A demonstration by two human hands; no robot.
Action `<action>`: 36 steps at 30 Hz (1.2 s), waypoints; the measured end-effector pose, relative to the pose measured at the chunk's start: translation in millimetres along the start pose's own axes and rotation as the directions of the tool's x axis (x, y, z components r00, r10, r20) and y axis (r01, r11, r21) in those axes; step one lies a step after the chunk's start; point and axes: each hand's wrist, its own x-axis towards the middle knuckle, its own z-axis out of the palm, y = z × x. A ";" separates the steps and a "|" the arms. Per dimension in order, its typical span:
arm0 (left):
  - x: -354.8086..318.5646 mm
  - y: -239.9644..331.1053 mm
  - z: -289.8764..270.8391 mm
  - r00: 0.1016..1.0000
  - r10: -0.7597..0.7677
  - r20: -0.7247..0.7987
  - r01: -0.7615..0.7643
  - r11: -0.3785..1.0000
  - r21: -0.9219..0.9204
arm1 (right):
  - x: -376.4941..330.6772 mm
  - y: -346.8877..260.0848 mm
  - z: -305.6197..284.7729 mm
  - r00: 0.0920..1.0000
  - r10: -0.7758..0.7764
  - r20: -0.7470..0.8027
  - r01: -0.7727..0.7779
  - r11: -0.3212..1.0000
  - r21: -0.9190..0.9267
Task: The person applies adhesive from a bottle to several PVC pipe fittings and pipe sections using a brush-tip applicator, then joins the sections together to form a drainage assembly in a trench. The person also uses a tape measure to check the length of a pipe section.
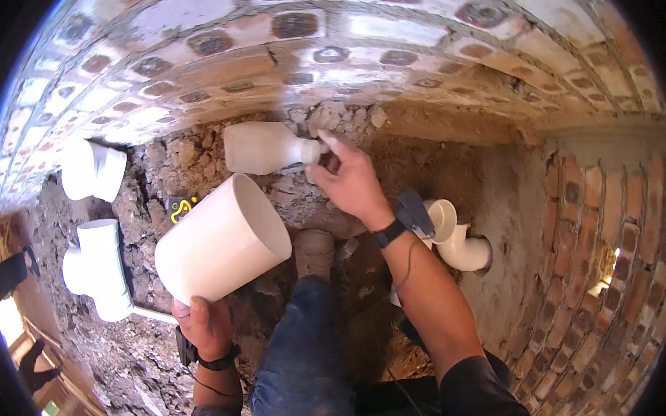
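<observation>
My left hand (203, 326) grips the lower end of a short, wide white plastic pipe (216, 244), its thumb lying on the outside wall. The pipe tilts up to the right, and its open upper end faces away from me. At the far side my right hand (349, 179) has its fingers closed at the neck and cap of a whitish plastic bottle (261, 148). That bottle lies roughly sideways, just beyond the pipe's rim and apart from it. Whether its cap is loose, I cannot tell.
Two white pipe fittings, an angled one (93, 170) and a branched one (106, 269), rest on the rough soil at left. A white pipe bend (465, 249) meets the wall at right. Brick walls (606, 250) enclose the corner. Someone's dark hand (36, 366) shows at lower left.
</observation>
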 end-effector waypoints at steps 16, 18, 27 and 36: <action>31.1 -69.0 259.0 0.379 -0.086 0.921 -0.556 0.775 0.301 | -290.4 -55.0 -253.3 0.766 0.628 -0.138 -0.633 0.699 -0.333; 15.1 -98.1 295.6 0.316 -0.120 0.941 -0.581 0.760 0.292 | -296.9 -55.7 -254.3 0.891 0.358 -0.279 -0.453 0.737 -0.502; -43.6 -186.5 346.3 -0.132 -0.172 0.976 -0.832 0.555 -0.015 | -350.3 -71.9 -289.3 0.887 0.384 -0.255 -0.461 0.725 -0.512; -51.9 -195.3 360.8 -0.276 -0.285 0.918 -0.912 0.378 -0.157 | -367.4 -74.3 -306.3 0.910 0.317 -0.268 -0.412 0.766 -0.494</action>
